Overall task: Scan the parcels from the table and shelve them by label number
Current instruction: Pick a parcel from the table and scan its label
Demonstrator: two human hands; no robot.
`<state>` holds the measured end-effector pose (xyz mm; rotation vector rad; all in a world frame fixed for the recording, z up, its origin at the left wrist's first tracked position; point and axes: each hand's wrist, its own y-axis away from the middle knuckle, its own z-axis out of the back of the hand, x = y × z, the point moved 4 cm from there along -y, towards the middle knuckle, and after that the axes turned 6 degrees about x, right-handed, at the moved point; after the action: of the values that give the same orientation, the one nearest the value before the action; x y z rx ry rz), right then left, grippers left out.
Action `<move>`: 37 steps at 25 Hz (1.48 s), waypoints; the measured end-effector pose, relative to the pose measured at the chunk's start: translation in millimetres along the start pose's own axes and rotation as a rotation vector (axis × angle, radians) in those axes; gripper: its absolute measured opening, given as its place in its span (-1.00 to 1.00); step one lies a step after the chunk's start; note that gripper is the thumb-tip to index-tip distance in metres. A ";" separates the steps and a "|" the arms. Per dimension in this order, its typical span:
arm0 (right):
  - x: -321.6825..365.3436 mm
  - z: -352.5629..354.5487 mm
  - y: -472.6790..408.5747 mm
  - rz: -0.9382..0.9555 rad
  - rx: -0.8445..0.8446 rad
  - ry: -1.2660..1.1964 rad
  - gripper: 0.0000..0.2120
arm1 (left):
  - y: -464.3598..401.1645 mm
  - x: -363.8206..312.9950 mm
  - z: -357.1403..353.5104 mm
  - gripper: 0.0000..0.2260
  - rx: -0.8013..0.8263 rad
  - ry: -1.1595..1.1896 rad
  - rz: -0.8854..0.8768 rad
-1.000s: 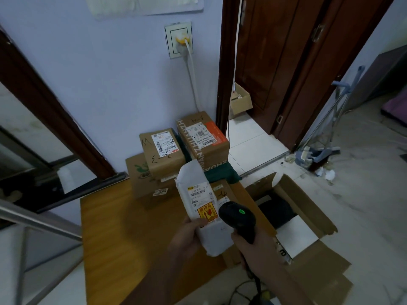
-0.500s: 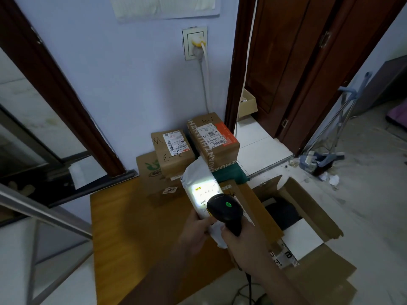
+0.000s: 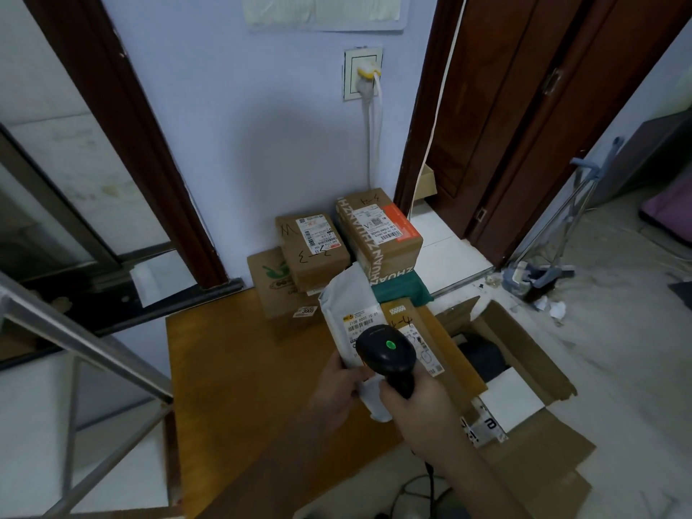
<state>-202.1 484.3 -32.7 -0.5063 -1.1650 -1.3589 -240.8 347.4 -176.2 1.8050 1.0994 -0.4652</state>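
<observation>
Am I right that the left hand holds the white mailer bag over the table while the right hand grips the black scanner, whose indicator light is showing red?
Not quite. The head view shows the light on the scanner glowing green, not red. The rest stands: the left hand holds the white mailer bag over the table and the right hand grips the scanner.

Dim and bluish indoors, brighter toward the right floor [image 3: 618,331]; soft throughout, with door frames [image 3: 419,125] bowing at wide-angle edges.
</observation>
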 end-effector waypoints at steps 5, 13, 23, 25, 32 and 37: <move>-2.9 -18.1 12.7 -0.019 0.023 0.042 -0.87 | 17.5 7.1 19.4 -0.47 -0.052 0.055 -0.025; 6.2 -52.3 36.8 0.182 0.303 0.133 -0.91 | 97.8 0.7 59.0 -0.62 -0.230 0.108 -0.251; 5.7 -169.0 141.1 0.346 0.845 0.224 -0.94 | 315.7 82.1 131.5 -0.67 -0.667 0.161 -0.518; 10.7 -209.1 169.8 0.389 0.936 0.274 -0.94 | 367.5 105.5 157.6 -0.51 -0.807 0.220 -0.535; 44.8 -357.0 281.0 0.480 1.133 0.375 -0.95 | 534.7 163.0 251.1 -0.75 -1.071 0.425 -0.669; 90.6 -469.9 376.9 0.540 1.221 0.384 -0.90 | 665.6 187.7 343.2 -0.68 -1.241 0.465 -0.714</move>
<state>289.2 124.3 -20.0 0.3140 -1.1840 -0.1221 464.8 37.9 -127.8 0.3884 1.7892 0.2725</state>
